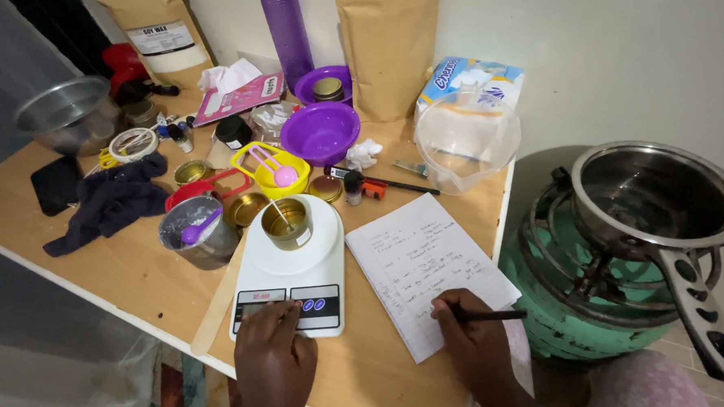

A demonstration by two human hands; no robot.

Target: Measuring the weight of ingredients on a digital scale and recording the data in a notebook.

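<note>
My left hand [275, 346] rests on the front panel of the white digital kitchen scale [290, 276], fingers held together and curled down onto the display end, gripping nothing. On the scale's round platform sits a small gold tin [287, 223] with a thin wick stick standing tilted inside it. My right hand [465, 337], just right of the scale, pinches a black pen [489, 315] between thumb and fingers, its tip on the lower part of a white sheet of handwritten notes [430, 266] that lies beside the scale on the wooden table [137, 278].

To do this well, I judge my fingers should press only the panel and stay off the platform, so the weight is not disturbed, and the tin should sit centred. My writing hand should pin the sheet as it writes.

Left of the scale stands a grey metal cup holding a purple spoon [194, 231]; behind it, a yellow cup with a pink spoon [279, 173] and a purple plastic bowl [320, 132]. Well right of the scale, a steel pot [659, 195] sits on a green gas burner [561, 300].
</note>
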